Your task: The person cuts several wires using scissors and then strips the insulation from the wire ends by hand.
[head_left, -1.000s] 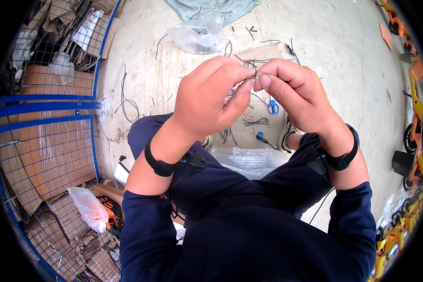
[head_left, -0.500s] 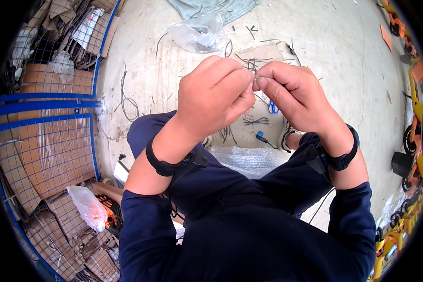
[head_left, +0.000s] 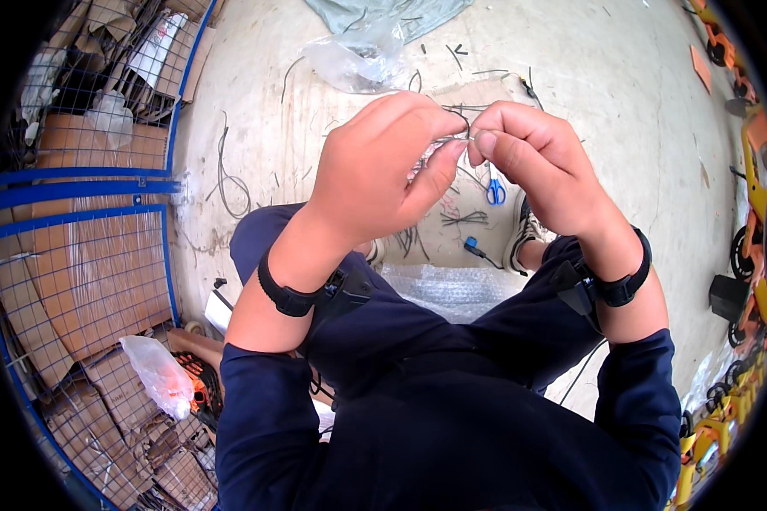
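Note:
Both my hands are raised in front of my knees, their fingertips almost meeting. My right hand (head_left: 533, 166) pinches a thin cable (head_left: 470, 136) between thumb and bent index finger. At its left, my left hand (head_left: 379, 162) has its thumb and index finger parted around the cable's end; its other fingers are mostly hidden behind. A dark strand curves by the left fingertip, too small to follow. Below the hands on the floor lie blue-handled scissors (head_left: 495, 192), a bundle of short dark cables (head_left: 464, 219) and a blue connector on a cable (head_left: 472, 245).
Bubble wrap (head_left: 452, 285) lies between my feet. Beyond my hands are a clear plastic bag (head_left: 362, 60), a grey-green sheet (head_left: 426, 15) and scattered cable scraps. A blue mesh cage (head_left: 172, 255) with cardboard stands left. Yellow and orange wheeled equipment (head_left: 754, 170) lines the right.
My left thumb and index finger have spread apart from their closed grip. My right hand has shifted slightly and still pinches. More of the scissors shows now.

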A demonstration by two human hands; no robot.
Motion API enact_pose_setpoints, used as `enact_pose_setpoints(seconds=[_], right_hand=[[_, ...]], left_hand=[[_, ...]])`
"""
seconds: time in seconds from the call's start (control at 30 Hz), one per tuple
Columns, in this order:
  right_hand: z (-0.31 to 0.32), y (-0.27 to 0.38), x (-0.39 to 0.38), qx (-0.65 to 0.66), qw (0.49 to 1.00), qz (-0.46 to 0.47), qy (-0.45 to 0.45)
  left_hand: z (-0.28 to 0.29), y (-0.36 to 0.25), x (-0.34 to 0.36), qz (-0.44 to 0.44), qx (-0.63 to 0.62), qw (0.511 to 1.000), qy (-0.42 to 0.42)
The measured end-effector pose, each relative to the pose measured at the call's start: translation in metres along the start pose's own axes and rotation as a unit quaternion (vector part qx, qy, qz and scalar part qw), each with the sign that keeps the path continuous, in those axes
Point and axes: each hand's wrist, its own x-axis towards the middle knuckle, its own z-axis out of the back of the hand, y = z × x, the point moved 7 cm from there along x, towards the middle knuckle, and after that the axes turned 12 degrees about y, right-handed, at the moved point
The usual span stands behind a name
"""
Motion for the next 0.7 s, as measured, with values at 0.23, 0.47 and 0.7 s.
enact_pose_setpoints(seconds=[0.23, 0.47, 0.7], right_hand=[[0.0, 0.0, 0.001, -0.118, 0.993, 0.026, -0.017], [-0.001, 0.003, 0.001, -0.174, 0.984, 0.041, -0.023], [-0.002, -0.002, 0.001, -0.112, 0.994, 0.011, -0.017]], left_hand=[[-0.007, -0.008, 0.0, -0.017, 0.106, 0.994, 0.009], [-0.01, -0.009, -0.003, -0.029, 0.125, 0.992, -0.002], [-0.006, -0.01, -0.001, -0.01, 0.135, 0.99, -0.029]])
